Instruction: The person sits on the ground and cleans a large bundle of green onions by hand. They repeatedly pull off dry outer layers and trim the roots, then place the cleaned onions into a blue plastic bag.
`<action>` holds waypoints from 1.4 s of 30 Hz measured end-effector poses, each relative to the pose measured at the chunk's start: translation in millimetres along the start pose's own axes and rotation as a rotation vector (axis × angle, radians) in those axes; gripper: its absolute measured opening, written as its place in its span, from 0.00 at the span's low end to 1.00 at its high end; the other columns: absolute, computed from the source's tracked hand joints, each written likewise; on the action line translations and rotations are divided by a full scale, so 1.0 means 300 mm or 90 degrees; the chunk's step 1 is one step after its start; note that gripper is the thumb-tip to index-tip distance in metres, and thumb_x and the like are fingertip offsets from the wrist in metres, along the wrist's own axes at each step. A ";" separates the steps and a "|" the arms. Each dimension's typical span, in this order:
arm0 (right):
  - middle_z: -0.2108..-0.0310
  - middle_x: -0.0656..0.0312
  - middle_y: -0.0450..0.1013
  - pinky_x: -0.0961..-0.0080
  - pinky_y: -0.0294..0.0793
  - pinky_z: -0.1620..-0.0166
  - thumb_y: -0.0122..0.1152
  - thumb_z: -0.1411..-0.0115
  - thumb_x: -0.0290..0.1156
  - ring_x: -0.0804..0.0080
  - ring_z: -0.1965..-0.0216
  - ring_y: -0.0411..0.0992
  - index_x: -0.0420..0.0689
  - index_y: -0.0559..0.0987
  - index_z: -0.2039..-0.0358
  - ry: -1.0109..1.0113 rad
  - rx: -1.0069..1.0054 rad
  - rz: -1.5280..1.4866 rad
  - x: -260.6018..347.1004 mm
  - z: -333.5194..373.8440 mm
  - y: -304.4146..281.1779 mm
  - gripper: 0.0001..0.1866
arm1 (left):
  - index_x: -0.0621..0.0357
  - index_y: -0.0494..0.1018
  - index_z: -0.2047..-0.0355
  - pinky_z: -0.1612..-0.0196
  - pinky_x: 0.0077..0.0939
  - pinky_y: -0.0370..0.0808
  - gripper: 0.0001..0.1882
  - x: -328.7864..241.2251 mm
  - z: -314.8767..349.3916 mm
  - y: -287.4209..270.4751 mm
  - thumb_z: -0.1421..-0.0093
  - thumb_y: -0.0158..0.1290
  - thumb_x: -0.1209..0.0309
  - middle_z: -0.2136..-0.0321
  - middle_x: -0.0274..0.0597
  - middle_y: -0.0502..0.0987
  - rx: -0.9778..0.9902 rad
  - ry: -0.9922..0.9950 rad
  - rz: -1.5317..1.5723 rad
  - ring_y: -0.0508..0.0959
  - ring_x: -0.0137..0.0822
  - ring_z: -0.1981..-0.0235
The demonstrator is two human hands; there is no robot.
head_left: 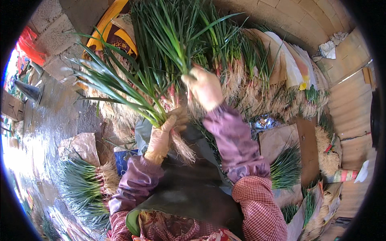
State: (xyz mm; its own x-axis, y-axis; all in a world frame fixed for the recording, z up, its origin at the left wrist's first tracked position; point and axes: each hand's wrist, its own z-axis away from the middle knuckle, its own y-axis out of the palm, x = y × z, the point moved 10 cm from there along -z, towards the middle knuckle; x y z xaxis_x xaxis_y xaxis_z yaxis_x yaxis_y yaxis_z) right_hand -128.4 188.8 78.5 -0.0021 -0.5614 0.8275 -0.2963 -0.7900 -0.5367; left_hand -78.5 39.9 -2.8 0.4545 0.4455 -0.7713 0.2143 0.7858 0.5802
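My left hand point(160, 138), in a pale glove, is closed round a small bunch of green onions point(138, 96). Their leaves fan out to the upper left, and the pale roots point(183, 148) hang below the fist to the right. Slightly higher and to the right, my gloved right hand point(206, 88) has its fingers closed on the stems of more green onions point(179, 48). These leaves point up and overlap the big heap of green onions point(155, 24) behind, so how many stems it grips is hard to see.
A long row of rooty green onions point(237, 76) stretches right along the wall, beside white and brown sacks point(277, 56). A yellow and dark sack point(98, 42) stands back left. Green onion bundles lie left point(82, 188) and right point(286, 168). Wet floor point(52, 128) shows left.
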 end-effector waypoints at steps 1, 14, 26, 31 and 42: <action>0.84 0.63 0.71 0.82 0.68 0.84 0.55 0.43 0.33 0.79 0.87 0.69 0.41 0.76 0.70 0.068 0.039 -0.040 -0.004 0.071 0.038 0.08 | 0.63 0.70 0.58 0.73 0.21 0.71 0.15 0.017 -0.019 -0.020 0.42 0.52 0.67 0.73 0.35 0.75 -0.002 0.020 0.001 0.74 0.32 0.76; 0.79 0.55 0.71 0.75 0.69 0.73 0.57 0.45 0.36 0.71 0.78 0.70 0.41 0.76 0.70 -0.105 -0.180 0.132 -0.108 0.204 0.129 0.10 | 0.61 0.67 0.70 0.85 0.21 0.63 0.13 0.058 0.037 0.002 0.41 0.49 0.62 0.87 0.35 0.66 0.133 -0.081 0.127 0.65 0.28 0.89; 0.89 0.67 0.66 0.75 0.61 0.86 0.52 0.42 0.41 0.77 0.90 0.63 0.48 0.72 0.67 -0.157 -0.093 0.368 -0.009 0.033 0.023 0.11 | 0.62 0.69 0.61 0.68 0.30 0.72 0.14 0.079 0.050 -0.001 0.42 0.50 0.65 0.87 0.29 0.61 0.199 -0.110 0.191 0.65 0.28 0.84; 0.86 0.67 0.66 0.81 0.58 0.88 0.51 0.41 0.42 0.82 0.90 0.57 0.47 0.75 0.68 0.013 0.018 0.356 -0.056 -0.119 0.053 0.12 | 0.63 0.71 0.65 0.59 0.34 0.73 0.10 0.026 -0.003 -0.065 0.43 0.50 0.69 0.70 0.40 0.72 0.116 -0.004 0.076 0.73 0.37 0.66; 0.70 0.64 0.75 0.77 0.69 0.75 0.50 0.41 0.49 0.78 0.77 0.70 0.45 0.77 0.65 0.050 -0.045 -0.242 -0.154 0.102 0.038 0.19 | 0.62 0.70 0.72 0.79 0.24 0.70 0.09 0.011 0.018 0.022 0.47 0.56 0.68 0.79 0.40 0.73 0.046 0.016 0.105 0.72 0.31 0.80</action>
State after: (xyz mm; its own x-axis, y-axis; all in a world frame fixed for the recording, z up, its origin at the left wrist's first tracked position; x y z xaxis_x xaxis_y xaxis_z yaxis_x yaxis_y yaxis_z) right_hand -102.5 198.0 29.1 0.0474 -0.2093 0.9767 -0.3550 -0.9175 -0.1794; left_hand -71.0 44.3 -0.2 0.4676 0.5769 -0.6698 0.2002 0.6689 0.7159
